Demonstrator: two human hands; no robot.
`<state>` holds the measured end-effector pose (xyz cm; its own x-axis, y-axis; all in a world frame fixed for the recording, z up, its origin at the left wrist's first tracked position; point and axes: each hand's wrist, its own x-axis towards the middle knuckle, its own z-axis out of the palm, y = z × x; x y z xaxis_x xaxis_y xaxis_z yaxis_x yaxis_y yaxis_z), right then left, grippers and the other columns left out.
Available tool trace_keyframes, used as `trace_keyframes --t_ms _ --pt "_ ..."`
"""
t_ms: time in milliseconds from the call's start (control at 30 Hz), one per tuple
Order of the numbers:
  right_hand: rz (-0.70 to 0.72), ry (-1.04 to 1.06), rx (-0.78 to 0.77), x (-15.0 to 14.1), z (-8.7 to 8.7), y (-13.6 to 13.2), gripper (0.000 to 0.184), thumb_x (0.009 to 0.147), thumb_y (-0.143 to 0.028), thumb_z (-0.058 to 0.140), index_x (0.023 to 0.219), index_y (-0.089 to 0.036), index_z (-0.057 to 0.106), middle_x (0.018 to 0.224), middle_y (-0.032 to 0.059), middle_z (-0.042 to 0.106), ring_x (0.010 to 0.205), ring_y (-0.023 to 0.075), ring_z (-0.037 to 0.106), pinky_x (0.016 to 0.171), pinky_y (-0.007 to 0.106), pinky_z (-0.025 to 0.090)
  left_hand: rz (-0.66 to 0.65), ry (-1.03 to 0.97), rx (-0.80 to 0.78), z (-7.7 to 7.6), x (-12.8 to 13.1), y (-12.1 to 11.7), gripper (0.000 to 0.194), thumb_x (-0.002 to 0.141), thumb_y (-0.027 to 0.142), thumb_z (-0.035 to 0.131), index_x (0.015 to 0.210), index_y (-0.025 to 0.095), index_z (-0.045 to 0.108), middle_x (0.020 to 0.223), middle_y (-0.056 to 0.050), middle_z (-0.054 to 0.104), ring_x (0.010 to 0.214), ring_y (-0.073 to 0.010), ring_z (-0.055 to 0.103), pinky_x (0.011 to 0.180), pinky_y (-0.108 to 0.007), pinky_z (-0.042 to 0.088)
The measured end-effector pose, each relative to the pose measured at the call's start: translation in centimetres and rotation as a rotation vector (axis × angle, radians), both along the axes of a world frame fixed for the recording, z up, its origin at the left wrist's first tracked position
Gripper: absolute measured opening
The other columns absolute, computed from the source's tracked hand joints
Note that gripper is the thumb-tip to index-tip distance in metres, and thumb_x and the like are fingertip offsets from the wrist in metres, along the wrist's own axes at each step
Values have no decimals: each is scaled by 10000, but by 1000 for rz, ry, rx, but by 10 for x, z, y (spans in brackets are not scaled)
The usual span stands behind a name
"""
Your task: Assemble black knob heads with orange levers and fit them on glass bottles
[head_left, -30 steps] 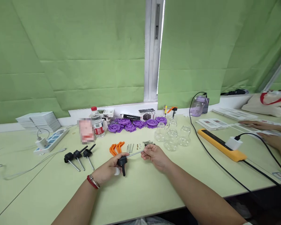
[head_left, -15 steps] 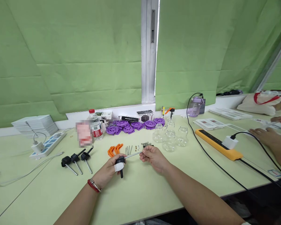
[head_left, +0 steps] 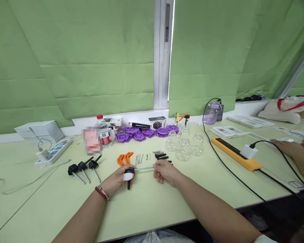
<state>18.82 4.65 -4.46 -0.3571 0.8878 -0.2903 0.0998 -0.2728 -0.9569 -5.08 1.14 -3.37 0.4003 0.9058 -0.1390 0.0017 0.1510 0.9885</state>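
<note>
One black-headed part (head_left: 130, 171) is held just above the pale table (head_left: 147, 212), midway between the person's forearms, a thin metal rod (head_left: 144, 168) running from its head toward the right. The left hand (head_left: 116, 180) is closed around the black head, whose dark stem juts toward the near edge. The right hand (head_left: 166, 171) pinches the rod's far end between thumb and forefinger, its other fingers curled in. Just beyond the hands lie orange angled pieces (head_left: 127, 157), slim metal pins (head_left: 139, 159), springs (head_left: 158, 153) and black sticks (head_left: 163, 157). Three similar black-headed pieces (head_left: 81, 166) rest to the left; clear jars (head_left: 184, 150) stand to the right, near purple discs (head_left: 139, 136) farther back.
</note>
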Motion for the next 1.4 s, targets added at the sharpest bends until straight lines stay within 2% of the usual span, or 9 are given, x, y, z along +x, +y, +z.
trace_keyframes --t_ms 300,767,1133,1400 --pt "1 -45 70 -1 -3 -1 173 905 -296 435 764 -197 416 538 -36 584 337 58 449 294 149 274 -28 -9 -7 0 -2 1 359 738 261 641 1071 178 533 868 -19 523 713 -136 489 625 -241 369" --pt "52 -37 96 0 -8 2 282 897 -405 414 704 -200 413 522 -37 572 304 41 368 292 154 204 -43 -58 -26 -1 -1 1 366 732 252 651 1070 171 537 887 -21 549 707 -128 500 653 -253 365" --pt "-7 -76 89 -2 -8 1 280 887 -433 431 724 -206 421 523 -41 563 308 47 371 288 160 213 -53 -65 -42 1 0 1 368 718 263 667 1050 166 544 872 -25 547 703 -135 507 647 -258 372" --pt "-35 -110 103 -6 -2 -4 302 882 -440 438 690 -211 391 515 -40 565 286 43 331 282 173 178 -65 -34 -32 2 0 1 370 717 289 671 1048 178 550 862 -15 546 712 -139 502 667 -259 373"
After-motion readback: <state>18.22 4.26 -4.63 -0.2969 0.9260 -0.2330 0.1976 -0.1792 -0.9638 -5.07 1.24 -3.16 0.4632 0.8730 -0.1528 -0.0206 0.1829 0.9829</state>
